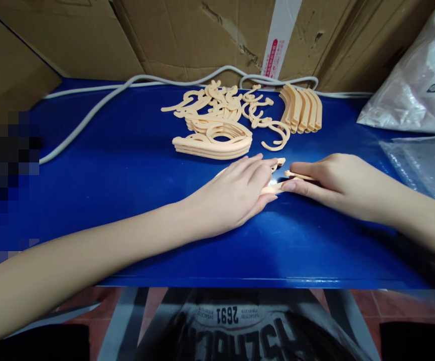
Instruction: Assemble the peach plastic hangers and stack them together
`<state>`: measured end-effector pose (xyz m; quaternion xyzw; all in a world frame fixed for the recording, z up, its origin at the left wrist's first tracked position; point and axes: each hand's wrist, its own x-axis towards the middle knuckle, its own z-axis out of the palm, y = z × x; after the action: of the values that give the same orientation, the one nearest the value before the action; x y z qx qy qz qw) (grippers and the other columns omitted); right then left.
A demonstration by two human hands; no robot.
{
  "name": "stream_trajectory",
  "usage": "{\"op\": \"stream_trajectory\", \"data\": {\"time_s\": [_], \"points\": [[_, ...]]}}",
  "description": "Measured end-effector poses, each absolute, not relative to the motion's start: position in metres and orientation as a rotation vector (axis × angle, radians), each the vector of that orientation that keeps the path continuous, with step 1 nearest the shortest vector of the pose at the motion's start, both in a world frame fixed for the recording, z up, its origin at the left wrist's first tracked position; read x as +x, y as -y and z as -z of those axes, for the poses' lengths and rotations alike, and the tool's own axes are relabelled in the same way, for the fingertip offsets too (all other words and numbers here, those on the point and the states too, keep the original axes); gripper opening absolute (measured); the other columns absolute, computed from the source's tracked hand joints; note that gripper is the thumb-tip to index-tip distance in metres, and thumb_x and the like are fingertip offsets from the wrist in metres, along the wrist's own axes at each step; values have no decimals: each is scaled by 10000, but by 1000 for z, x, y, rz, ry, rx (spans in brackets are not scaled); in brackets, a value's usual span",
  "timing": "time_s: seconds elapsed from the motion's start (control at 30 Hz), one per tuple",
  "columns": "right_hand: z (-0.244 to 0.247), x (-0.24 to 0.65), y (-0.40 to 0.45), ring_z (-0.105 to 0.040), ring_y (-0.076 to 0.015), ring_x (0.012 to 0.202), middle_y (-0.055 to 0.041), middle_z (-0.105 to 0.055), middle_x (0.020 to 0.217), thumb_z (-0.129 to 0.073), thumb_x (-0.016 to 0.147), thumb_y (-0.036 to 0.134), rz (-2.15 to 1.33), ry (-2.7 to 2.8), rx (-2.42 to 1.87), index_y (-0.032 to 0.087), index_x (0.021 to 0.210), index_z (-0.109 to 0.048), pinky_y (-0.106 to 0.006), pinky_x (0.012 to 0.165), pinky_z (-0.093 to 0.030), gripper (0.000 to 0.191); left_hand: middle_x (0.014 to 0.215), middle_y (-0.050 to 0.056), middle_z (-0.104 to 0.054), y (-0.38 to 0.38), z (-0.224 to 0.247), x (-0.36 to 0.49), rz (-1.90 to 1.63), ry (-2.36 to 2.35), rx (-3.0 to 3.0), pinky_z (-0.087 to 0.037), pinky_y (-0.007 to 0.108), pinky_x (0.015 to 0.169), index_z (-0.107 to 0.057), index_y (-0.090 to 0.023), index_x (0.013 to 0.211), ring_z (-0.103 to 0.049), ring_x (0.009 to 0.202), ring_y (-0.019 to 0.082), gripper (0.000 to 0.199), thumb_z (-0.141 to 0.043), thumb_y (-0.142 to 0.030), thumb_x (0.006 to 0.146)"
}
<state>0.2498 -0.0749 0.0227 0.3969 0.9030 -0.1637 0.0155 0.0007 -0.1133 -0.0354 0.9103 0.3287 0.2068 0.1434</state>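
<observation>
My left hand (pixel 236 193) lies palm down over a beige plastic hanger piece (pixel 273 188), its thumb along the near side. Much of that piece is hidden under the fingers. From the right, my right hand (pixel 333 183) pinches the end of the same piece or one joined to it; which, I cannot tell. A thin beige prong (pixel 296 175) shows between its thumb and fingers. Beyond my left hand sits a stack of beige hanger bodies (pixel 213 146). Loose hanger hooks (pixel 277 134) and curved hanger arms (pixel 303 110) lie behind my hands.
A heap of beige hanger hooks (pixel 221 98) rests at the back of the blue table (pixel 157 245). Along the rear runs a white cable (pixel 89 118), in front of cardboard boxes (pixel 187 40). Plastic bags (pixel 413 85) occupy the right side.
</observation>
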Motion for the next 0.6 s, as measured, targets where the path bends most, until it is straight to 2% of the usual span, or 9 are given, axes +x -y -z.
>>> {"op": "stream_trajectory", "data": {"time_s": [0.1,0.27,0.6], "points": [[-24,250,75,-496,-181,499,-33,-592,594,-209,1018,912,533,-2804,1236,250,781,-559,-339,581,-284,785,1680,254,-536,113,37,1,-601,-960,2634,-422,600,1331,-515,-60,1464,-467,1625,389,419,-395,-349,1185],[-24,252,75,-436,-166,469,3,-521,536,-310,1007,918,554,-2829,1189,255,770,-570,-336,565,-263,751,1676,246,-544,113,37,2,-588,-974,2626,-421,589,1333,-544,-81,1414,-459,1632,378,385,-401,-352,1182],[-21,252,76,-440,-174,491,-17,-552,570,-255,1016,913,517,-2820,1200,254,793,-589,-351,592,-255,772,1682,256,-533,112,36,1,-573,-965,2665,-410,580,1343,-547,-42,1414,-467,1620,402,405,-408,-344,1182]]}}
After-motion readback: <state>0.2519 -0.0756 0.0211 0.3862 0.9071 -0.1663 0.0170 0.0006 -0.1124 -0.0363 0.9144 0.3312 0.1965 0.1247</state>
